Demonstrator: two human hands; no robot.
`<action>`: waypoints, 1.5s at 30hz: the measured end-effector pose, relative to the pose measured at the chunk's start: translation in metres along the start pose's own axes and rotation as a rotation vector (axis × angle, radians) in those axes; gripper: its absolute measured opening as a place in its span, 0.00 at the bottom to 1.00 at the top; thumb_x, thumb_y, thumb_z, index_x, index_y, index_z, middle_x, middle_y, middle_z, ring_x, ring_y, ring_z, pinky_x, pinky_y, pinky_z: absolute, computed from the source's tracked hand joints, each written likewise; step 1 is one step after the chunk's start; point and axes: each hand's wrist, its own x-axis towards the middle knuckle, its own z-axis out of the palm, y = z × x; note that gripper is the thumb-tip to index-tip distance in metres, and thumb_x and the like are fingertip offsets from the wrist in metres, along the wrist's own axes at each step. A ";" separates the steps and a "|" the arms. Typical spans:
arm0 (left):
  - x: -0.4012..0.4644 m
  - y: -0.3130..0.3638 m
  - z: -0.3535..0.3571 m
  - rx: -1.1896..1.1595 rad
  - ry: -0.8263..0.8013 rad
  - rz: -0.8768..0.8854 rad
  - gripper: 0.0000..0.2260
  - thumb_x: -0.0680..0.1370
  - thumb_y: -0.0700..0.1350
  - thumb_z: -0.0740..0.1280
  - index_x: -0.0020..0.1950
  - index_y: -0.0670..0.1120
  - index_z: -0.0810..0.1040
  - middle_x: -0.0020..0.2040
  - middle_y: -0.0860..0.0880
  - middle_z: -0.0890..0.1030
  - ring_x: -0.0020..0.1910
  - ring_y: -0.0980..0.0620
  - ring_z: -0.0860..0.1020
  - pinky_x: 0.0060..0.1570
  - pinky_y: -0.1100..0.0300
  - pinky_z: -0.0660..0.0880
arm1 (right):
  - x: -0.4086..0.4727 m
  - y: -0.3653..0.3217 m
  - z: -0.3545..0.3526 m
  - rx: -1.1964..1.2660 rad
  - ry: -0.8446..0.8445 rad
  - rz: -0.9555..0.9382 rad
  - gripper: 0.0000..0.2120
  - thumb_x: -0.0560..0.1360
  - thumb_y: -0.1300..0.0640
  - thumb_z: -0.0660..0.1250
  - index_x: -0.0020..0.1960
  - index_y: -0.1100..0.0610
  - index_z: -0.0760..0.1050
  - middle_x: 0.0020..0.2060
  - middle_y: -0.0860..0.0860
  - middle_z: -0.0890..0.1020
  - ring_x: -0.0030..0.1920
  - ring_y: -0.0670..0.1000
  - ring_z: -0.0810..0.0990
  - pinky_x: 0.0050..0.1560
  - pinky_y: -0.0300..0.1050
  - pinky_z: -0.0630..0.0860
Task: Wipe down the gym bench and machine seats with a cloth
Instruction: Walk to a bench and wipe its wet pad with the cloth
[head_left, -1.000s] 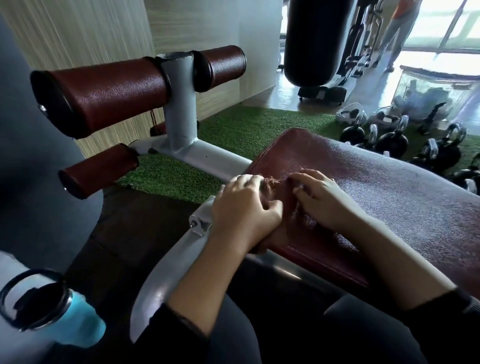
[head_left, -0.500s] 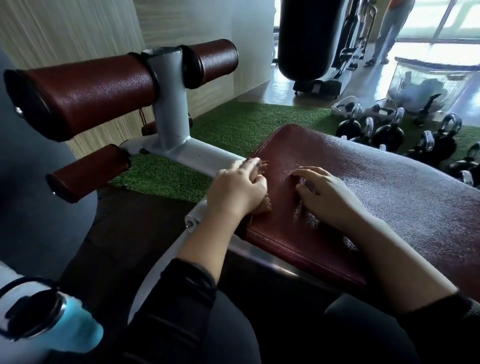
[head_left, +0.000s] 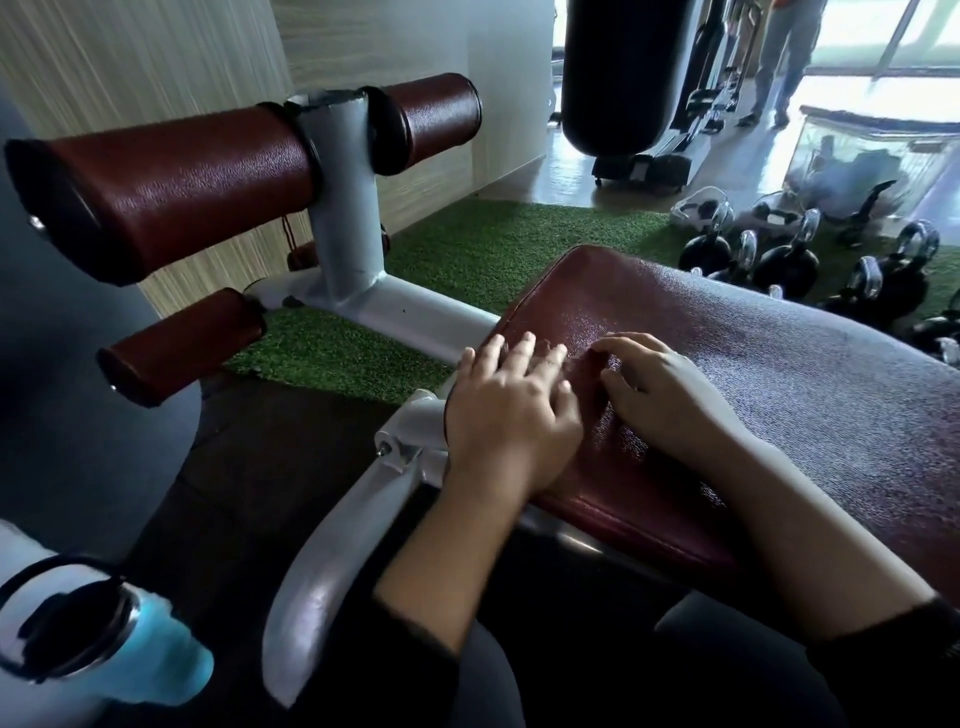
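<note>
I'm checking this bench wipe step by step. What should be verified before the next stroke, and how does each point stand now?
1. Left hand on the pad: ok, fingers spread flat at the pad's near corner.
2. Cloth under the left hand: cannot tell, no cloth shows in this view.
3. Right hand steadying the pad: ok, resting with fingers curled, beside the left.
4. Pad ahead free of objects: ok, bare surface to the right.
5. Rollers wiped: cannot tell.
6. Bottle out of the way: ok, low at the left, apart from the bench.
</note>
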 end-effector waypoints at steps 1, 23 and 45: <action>0.010 -0.002 -0.002 -0.030 -0.039 -0.053 0.26 0.77 0.56 0.47 0.76 0.58 0.62 0.78 0.52 0.60 0.76 0.47 0.56 0.74 0.52 0.49 | 0.000 0.000 -0.001 0.002 0.002 0.003 0.17 0.77 0.56 0.61 0.65 0.52 0.73 0.65 0.49 0.73 0.65 0.51 0.71 0.67 0.48 0.65; 0.056 -0.002 -0.010 -0.035 -0.189 -0.248 0.24 0.82 0.54 0.49 0.79 0.55 0.55 0.79 0.47 0.56 0.75 0.43 0.58 0.72 0.48 0.54 | 0.000 0.000 -0.001 0.109 0.071 -0.005 0.14 0.76 0.63 0.61 0.60 0.57 0.76 0.61 0.52 0.77 0.62 0.50 0.73 0.62 0.36 0.62; 0.025 -0.019 -0.017 -0.442 0.033 -0.136 0.19 0.82 0.46 0.57 0.74 0.47 0.68 0.72 0.48 0.71 0.71 0.50 0.68 0.68 0.59 0.63 | 0.040 -0.011 0.003 -0.066 -0.118 0.087 0.22 0.79 0.53 0.55 0.72 0.43 0.63 0.75 0.46 0.60 0.76 0.51 0.52 0.73 0.59 0.43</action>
